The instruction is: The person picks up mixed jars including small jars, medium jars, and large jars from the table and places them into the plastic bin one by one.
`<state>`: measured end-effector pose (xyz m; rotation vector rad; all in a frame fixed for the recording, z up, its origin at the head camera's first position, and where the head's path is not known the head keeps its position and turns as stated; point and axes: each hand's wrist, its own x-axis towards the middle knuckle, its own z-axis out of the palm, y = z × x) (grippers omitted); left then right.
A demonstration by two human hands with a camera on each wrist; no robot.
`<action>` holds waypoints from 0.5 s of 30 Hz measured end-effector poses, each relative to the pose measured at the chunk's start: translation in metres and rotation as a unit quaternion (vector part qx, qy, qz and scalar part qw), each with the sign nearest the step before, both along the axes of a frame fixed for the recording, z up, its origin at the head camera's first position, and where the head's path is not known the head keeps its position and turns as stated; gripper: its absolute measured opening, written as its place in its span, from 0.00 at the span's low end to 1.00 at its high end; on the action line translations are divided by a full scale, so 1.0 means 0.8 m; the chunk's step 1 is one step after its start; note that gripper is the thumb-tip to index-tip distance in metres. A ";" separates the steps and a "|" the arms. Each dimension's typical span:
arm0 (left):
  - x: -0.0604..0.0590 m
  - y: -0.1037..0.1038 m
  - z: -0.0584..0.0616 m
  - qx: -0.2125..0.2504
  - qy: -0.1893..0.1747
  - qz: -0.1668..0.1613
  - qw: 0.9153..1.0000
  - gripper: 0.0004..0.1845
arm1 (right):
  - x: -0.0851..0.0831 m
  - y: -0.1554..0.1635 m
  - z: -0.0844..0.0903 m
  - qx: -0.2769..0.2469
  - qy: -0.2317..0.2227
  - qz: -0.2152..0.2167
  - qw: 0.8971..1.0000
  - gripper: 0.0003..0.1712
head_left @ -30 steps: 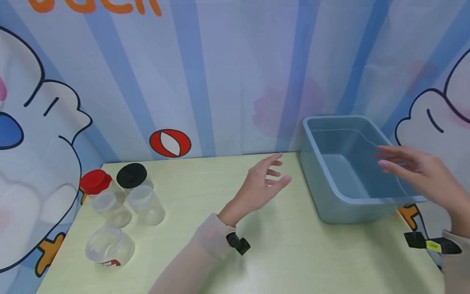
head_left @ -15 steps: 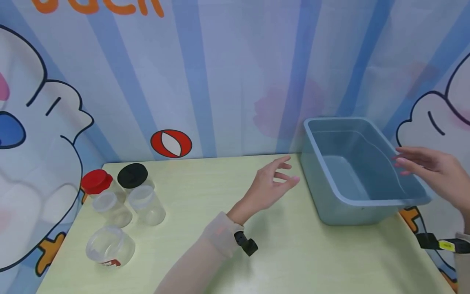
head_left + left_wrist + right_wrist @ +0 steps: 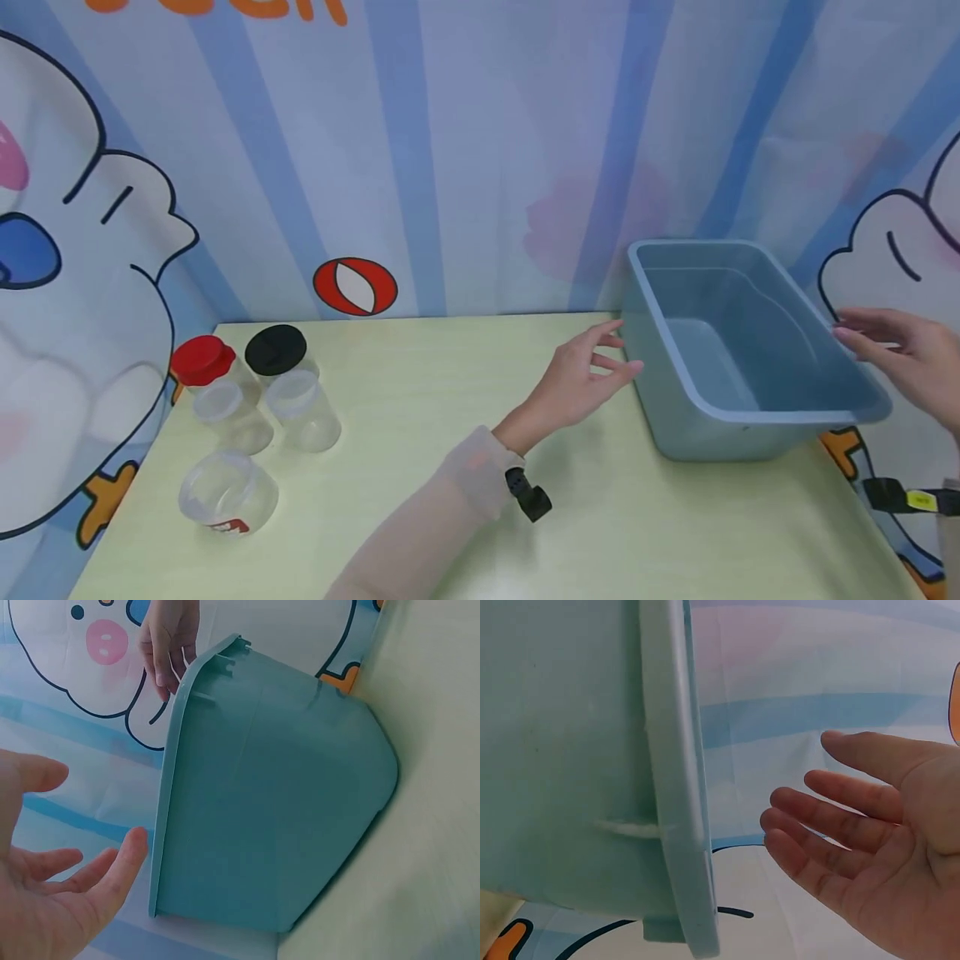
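Two open hands are held on either side of a grey-blue tub (image 3: 750,417), which is set at the tabletop's (image 3: 450,400) two o'clock corner. The left hand (image 3: 581,383), fingers spread, is seen just beside its nine o'clock wall; the right hand (image 3: 911,354), fingers relaxed, near its three o'clock rim. Nothing is gripped.

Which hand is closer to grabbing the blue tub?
Left, probably. The left hand is open with fingertips almost at the blue tub near wall. The right hand, also open, floats beside the far rim with a visible gap.
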<state>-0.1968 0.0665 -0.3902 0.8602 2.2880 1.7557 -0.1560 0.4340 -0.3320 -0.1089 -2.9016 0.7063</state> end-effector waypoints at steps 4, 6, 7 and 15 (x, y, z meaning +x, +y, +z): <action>0.001 0.007 0.000 -0.013 -0.008 0.017 1.000 0.34 | -0.004 0.004 -0.003 0.012 0.001 -0.004 1.000 0.36; 0.000 0.012 -0.001 -0.020 -0.016 0.026 0.999 0.34 | -0.007 0.004 -0.003 0.017 0.000 -0.009 1.000 0.35; 0.000 0.013 -0.001 -0.024 -0.020 0.030 0.999 0.34 | -0.009 0.004 -0.003 0.019 0.000 -0.011 1.000 0.34; -0.001 0.032 -0.003 -0.039 -0.031 0.024 0.998 0.34 | -0.016 0.022 -0.012 0.038 -0.011 -0.033 0.999 0.30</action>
